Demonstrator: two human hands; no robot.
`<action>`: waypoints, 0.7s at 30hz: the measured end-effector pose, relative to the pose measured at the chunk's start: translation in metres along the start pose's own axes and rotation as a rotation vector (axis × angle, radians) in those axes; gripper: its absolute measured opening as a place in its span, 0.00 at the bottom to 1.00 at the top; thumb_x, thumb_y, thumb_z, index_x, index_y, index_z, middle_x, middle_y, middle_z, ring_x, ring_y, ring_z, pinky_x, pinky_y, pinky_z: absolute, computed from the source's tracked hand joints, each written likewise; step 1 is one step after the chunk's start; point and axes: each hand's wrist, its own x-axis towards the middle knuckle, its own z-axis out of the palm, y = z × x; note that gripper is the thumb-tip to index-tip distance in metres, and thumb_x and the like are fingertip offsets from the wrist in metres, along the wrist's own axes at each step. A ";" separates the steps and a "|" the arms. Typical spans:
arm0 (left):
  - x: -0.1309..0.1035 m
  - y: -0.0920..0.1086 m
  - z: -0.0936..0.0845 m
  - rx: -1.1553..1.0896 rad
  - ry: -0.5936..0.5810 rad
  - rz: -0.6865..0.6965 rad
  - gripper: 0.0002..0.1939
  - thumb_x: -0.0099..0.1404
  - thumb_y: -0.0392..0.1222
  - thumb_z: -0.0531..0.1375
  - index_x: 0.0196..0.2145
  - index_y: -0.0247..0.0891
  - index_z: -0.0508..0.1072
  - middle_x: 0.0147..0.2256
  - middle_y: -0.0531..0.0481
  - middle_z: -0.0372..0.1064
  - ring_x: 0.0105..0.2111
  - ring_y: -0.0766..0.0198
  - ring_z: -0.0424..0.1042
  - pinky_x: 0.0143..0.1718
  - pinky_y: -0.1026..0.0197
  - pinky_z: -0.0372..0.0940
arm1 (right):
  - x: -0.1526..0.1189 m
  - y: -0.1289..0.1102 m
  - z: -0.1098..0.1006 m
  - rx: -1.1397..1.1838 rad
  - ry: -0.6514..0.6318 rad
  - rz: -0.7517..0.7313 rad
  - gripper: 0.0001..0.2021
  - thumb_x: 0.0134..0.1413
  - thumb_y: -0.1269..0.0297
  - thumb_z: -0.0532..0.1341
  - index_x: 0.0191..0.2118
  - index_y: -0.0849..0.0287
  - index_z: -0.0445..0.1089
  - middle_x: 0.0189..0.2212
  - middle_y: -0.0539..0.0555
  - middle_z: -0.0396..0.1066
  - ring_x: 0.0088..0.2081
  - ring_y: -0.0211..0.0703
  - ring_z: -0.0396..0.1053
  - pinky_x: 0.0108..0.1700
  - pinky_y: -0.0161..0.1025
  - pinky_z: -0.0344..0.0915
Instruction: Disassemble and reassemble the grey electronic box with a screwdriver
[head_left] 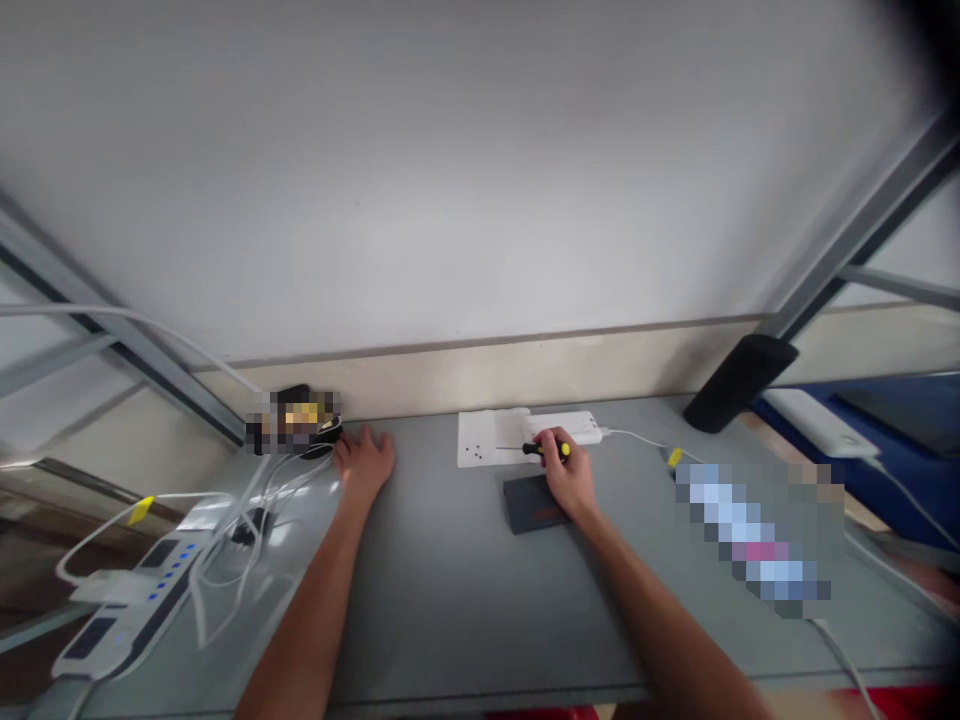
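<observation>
The right hand [568, 474] is closed around a screwdriver [532, 449] with a black and yellow handle. Its thin shaft points left, over a sheet of white paper [486, 424] at the back of the grey surface [442, 600]. A few small dark pieces [478, 450] lie on the paper, left of the shaft; they are too small to identify. A flat dark box [527, 507] lies just in front of the paper, partly hidden by the right hand. Just behind that hand is a white block [574, 428], with a white cable [637, 437] running off to the right.

The left hand [365, 462] is wide, its fingers spread on the surface, well apart from the paper. Beside it are a black object [321, 447], partly blurred out, and a tangle of white cords [262, 490]; whether the fingertips touch either cannot be told. A white power strip [124, 640] lies at the near left, and a black cylinder [739, 385] is at the back right.
</observation>
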 end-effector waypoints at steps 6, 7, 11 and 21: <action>0.014 -0.016 -0.003 0.017 -0.003 0.007 0.29 0.73 0.51 0.49 0.57 0.23 0.71 0.55 0.23 0.68 0.58 0.35 0.65 0.58 0.39 0.60 | -0.001 0.002 0.000 -0.002 -0.001 0.009 0.23 0.67 0.43 0.52 0.35 0.57 0.72 0.26 0.52 0.73 0.29 0.42 0.69 0.32 0.36 0.60; 0.016 -0.019 -0.003 0.021 0.005 0.008 0.28 0.73 0.50 0.49 0.56 0.23 0.72 0.54 0.23 0.69 0.57 0.35 0.66 0.58 0.39 0.61 | -0.001 0.002 0.000 -0.002 0.000 0.008 0.23 0.67 0.43 0.52 0.35 0.57 0.72 0.25 0.51 0.73 0.29 0.42 0.69 0.31 0.35 0.59; 0.021 -0.030 -0.002 0.038 0.020 0.036 0.27 0.72 0.50 0.49 0.53 0.23 0.73 0.51 0.24 0.71 0.55 0.35 0.68 0.55 0.40 0.63 | -0.001 0.002 0.000 -0.004 -0.007 -0.004 0.24 0.67 0.43 0.52 0.35 0.57 0.72 0.25 0.51 0.73 0.28 0.41 0.68 0.30 0.35 0.59; 0.032 -0.041 -0.003 0.057 -0.025 0.048 0.27 0.73 0.48 0.45 0.49 0.21 0.73 0.48 0.24 0.73 0.53 0.40 0.71 0.58 0.47 0.61 | -0.001 0.004 0.000 -0.004 0.007 -0.020 0.25 0.66 0.41 0.52 0.35 0.57 0.74 0.25 0.52 0.73 0.28 0.43 0.69 0.29 0.36 0.60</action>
